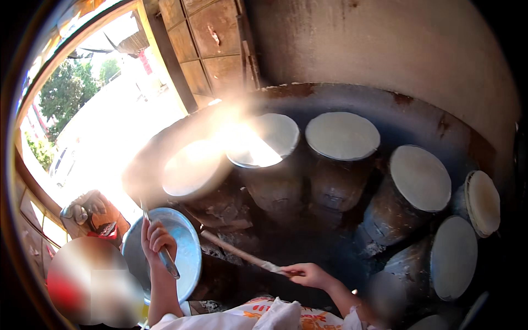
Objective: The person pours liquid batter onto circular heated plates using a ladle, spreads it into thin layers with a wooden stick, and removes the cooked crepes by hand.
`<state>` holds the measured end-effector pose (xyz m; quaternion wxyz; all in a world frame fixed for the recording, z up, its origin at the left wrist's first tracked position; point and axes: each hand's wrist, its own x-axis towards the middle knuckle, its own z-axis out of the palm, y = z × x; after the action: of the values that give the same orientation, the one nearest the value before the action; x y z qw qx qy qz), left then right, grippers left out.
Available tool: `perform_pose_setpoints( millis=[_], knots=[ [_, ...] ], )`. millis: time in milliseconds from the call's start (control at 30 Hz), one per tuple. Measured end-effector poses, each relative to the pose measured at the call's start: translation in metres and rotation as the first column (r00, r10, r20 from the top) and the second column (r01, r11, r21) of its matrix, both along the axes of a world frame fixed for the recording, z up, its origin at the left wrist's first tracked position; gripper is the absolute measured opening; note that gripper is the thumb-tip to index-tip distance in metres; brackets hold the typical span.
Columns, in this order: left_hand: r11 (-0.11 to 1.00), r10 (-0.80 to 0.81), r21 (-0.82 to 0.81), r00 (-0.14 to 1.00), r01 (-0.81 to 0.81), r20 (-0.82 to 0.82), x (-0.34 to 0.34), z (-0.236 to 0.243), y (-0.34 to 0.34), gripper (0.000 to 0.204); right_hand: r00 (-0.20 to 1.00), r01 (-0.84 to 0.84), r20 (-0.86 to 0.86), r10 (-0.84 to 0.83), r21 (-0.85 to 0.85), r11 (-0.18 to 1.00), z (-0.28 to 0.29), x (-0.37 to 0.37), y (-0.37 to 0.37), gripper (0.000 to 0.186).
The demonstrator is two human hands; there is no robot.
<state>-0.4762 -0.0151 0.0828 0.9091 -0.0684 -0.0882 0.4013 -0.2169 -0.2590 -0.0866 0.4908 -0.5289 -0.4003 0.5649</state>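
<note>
My left hand [158, 242] is closed around the handle of a metal utensil [169, 264], held over a wide pale-blue basin [190, 247]. Its working end is hard to make out in the glare. My right hand [309, 276] grips a thin wooden stick [236, 253] with a whitish patch near the fingers; its tip points to the upper left. In an arc ahead stand several drum-shaped stoves [336, 187] topped with round flat griddles. A pale sheet covers the griddle [342, 135] at the back, and others look similar. Another griddle [263, 140] catches strong sunlight.
A curved, soot-stained, rusty rim [407, 100] encloses the stoves from behind. On the left is a bright window opening [104, 104]. Beside the basin are a bundled plastic bag [85, 212] and a red item [107, 231]. A pale round stack [483, 203] sits far right.
</note>
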Motion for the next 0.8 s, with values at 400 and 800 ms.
perform_pose_setpoints(
  millis=[400, 800],
  knots=[
    [0.722, -0.472, -0.552, 0.286, -0.417, -0.834, -0.181, -0.319, 0.125, 0.019, 0.863, 0.326, 0.311, -0.399, 0.260, 0.909, -0.004, -0.067, 0.266, 0.029],
    [0.598, 0.801, 0.527, -0.424, 0.603, -0.423, 0.047, -0.190, 0.150, 0.033, 0.281, 0.403, 0.893, -0.353, 0.224, 0.888, -0.006, 0.210, 0.365, 0.025]
  ],
)
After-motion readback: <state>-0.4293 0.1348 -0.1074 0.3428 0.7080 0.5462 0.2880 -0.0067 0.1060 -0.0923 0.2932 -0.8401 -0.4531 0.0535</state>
